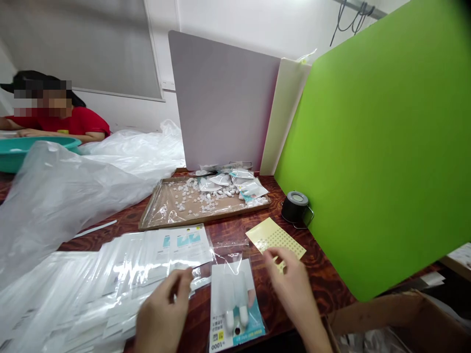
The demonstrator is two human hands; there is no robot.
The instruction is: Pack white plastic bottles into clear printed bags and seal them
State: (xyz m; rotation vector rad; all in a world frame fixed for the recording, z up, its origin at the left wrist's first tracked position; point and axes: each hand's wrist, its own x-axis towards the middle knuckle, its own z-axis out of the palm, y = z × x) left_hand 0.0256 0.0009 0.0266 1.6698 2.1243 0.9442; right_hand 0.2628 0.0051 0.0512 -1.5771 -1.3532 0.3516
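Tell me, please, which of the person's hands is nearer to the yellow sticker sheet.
The right hand is nearer; from this view, its fingers overlap the sheet's lower edge. The left hand is farther away, well to the left of the yellow sticker sheet, beside the plastic packets.

We record that the right hand [290,284] covers the lower corner of the yellow dot sheet [274,235], and the bottom edge cuts off the wrist of the left hand [164,314]. The stack of clear packets [73,289] runs past the left and bottom edges. The white bits [195,196] on the tray [162,208] are too small for us to identify.
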